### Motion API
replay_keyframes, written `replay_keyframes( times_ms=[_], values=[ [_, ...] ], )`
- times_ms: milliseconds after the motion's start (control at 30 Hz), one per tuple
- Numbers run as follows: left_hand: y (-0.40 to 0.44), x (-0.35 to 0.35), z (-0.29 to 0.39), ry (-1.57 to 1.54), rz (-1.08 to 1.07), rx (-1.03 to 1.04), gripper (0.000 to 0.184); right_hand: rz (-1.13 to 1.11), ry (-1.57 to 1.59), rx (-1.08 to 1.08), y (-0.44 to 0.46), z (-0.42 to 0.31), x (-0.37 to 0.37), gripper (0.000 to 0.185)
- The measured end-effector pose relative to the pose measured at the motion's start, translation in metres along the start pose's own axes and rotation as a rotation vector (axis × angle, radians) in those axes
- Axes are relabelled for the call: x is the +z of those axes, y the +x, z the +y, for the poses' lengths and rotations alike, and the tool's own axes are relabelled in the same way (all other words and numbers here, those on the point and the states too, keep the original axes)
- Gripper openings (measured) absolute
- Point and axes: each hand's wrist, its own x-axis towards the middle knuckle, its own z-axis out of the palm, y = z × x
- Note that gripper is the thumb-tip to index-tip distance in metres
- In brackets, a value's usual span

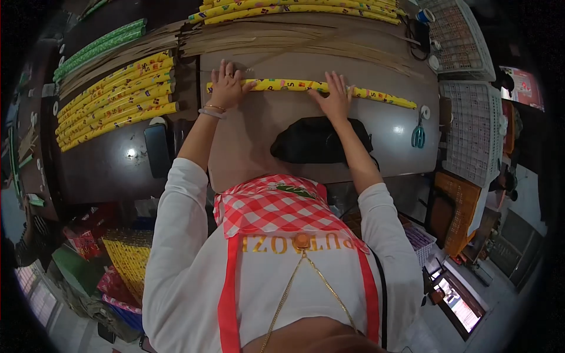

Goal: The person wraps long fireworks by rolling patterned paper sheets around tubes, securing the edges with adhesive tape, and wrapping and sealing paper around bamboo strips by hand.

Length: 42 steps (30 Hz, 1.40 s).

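Note:
A long roll of yellow patterned wrapping paper (pixel 282 85) lies across the brown table in front of me. My left hand (pixel 226 88) rests on its left end, fingers spread and stretched forward, thumb pointing right along the roll. Further right, my right hand (pixel 334 97) lies over the roll with its fingers stretched out and its thumb apart. Neither hand is wrapped round the paper. Between my right forearm and my body sits a black cloth bag (pixel 306 140), partly hidden by that arm.
Several yellow rolls (pixel 118 97) and green rolls (pixel 100 50) lie at left, near a phone (pixel 156 150). Thin brown strips (pixel 294 44) stretch behind the roll, with more yellow rolls (pixel 306 10) beyond. Teal-handled scissors (pixel 418 135), a tape roll (pixel 425 112) and white baskets (pixel 471 129) are at right.

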Motion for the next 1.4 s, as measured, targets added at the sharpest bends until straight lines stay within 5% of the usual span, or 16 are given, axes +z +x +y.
replay_keyframes(
  times_ms=[100, 233, 467, 567, 767, 967, 1033, 1200, 1400],
  values=[
    [-0.001, 0.0, -0.001, 0.03, -0.004, 0.017, 0.062, -0.046, 0.049, -0.114, -0.002, -0.019, -0.001, 0.07],
    [-0.001, 0.005, -0.002, 0.008, 0.048, 0.039, 0.062, -0.231, 0.261, 0.138, 0.021, -0.043, -0.008, 0.061],
    [-0.003, 0.005, -0.001, 0.014, 0.061, 0.04, 0.062, -0.194, 0.175, 0.078, 0.013, -0.044, 0.009, 0.058],
    [-0.001, 0.003, -0.002, 0.003, 0.019, 0.04, 0.062, -0.091, 0.094, -0.182, 0.008, -0.034, 0.013, 0.062],
    [-0.001, 0.007, -0.003, 0.037, 0.012, 0.038, 0.062, -0.347, 0.252, 0.159, 0.021, -0.044, 0.009, 0.073],
    [0.001, 0.001, -0.002, 0.037, -0.002, 0.039, 0.064, -0.208, -0.013, -0.112, 0.002, -0.054, 0.002, 0.074],
    [0.001, 0.002, -0.003, 0.001, 0.018, 0.052, 0.064, -0.15, -0.062, -0.453, -0.003, -0.057, 0.001, 0.067],
    [0.0, -0.003, 0.0, 0.058, -0.033, 0.024, 0.058, -0.268, -0.207, -0.555, -0.018, -0.008, -0.032, 0.057],
    [0.001, -0.004, 0.001, 0.059, -0.065, 0.011, 0.059, -0.298, -0.384, -0.437, -0.038, 0.07, -0.075, 0.052]
  ],
)
